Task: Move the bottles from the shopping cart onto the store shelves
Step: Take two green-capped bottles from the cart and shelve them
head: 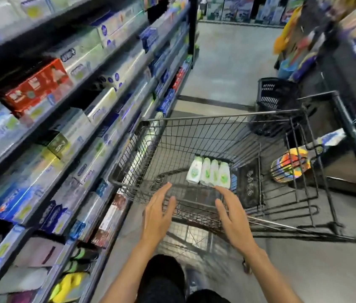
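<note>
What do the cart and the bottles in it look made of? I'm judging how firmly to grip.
Shopping cart: dark metal wire, probably coated; thin welded grid bars with a dull sheen.
Bottles: likely glossy white plastic with green labels; four lie side by side on the cart floor, opaque with soft highlights. Blur leaves the finish uncertain.

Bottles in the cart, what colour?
White with green labels, four bottles lying side by side in the cart; head view.

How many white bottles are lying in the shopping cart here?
4, side by side in one row on the floor of the shopping cart: bottles. None looks hidden.
</note>
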Demonstrator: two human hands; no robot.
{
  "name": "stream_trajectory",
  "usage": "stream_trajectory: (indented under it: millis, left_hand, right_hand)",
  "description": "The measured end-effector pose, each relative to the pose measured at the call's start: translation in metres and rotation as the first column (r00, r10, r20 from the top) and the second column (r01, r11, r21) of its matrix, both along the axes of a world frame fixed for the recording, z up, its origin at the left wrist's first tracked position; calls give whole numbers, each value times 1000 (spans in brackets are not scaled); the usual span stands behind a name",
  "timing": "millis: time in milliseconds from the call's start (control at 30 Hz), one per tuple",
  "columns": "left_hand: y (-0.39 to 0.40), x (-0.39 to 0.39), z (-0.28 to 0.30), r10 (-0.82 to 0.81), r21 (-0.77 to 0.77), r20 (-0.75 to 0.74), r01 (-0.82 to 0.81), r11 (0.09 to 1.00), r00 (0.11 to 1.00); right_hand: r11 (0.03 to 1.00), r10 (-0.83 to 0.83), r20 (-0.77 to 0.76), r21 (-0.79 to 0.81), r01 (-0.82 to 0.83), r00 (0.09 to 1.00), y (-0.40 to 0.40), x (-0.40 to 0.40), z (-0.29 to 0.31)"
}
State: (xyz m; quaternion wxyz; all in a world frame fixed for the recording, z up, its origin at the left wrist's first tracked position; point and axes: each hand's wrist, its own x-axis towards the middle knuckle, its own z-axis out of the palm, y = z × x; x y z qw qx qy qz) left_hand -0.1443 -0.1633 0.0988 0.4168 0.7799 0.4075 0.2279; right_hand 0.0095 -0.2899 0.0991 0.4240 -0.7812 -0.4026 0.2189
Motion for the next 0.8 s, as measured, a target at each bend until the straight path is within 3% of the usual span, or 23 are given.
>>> stream_trajectory:
  millis: [433,800]
  left_hand:
    - [110,108,-34,-150,-122,-91,138,983,985]
    - [202,193,-126,-284,-296,-282,199,934,916]
  right_hand:
    - [973,-202,-40,-118,196,979,86,80,-39]
    - [895,-351,-99,-329,302,931,172,166,-134]
